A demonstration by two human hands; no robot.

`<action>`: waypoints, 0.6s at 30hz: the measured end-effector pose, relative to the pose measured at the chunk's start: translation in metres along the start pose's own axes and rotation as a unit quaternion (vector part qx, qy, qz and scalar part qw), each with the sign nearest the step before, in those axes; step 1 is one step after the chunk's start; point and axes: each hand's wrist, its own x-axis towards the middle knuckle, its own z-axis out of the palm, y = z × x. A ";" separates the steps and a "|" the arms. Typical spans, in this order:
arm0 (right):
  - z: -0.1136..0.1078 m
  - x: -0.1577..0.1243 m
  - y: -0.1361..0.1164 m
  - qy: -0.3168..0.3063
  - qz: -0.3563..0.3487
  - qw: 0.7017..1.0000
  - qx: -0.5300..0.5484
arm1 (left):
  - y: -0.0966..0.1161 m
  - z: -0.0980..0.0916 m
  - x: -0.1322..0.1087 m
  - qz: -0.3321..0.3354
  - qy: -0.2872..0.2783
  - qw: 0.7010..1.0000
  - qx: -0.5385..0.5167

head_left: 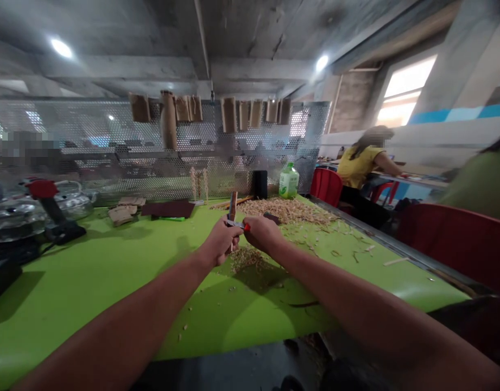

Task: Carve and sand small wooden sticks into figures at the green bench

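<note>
Both hands are closed: your left hand [221, 243] pinches a flat brown wooden stick [232, 207], long axis upright, and your right hand [263, 233] grips a red-handled steel knife [246, 227], its blade [235, 223] across the stick, above the green tabletop [90, 288].

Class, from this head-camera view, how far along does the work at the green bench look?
Done: a heap of wood shavings covers the green table. In hand: the left hand grips a narrow wooden piece, the right hand a small red-handled tool. Left: pale upright sticks stand by the mesh, apparently unworked.
</note>
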 end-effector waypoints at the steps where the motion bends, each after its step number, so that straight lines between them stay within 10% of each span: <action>1: 0.000 0.001 0.000 -0.004 0.004 1.000 -0.005 | 0.001 0.001 0.000 -0.002 0.003 1.000 0.007; 18: -0.003 0.004 0.004 0.006 0.027 0.999 -0.028 | 0.011 0.010 -0.012 -0.015 0.027 0.997 0.070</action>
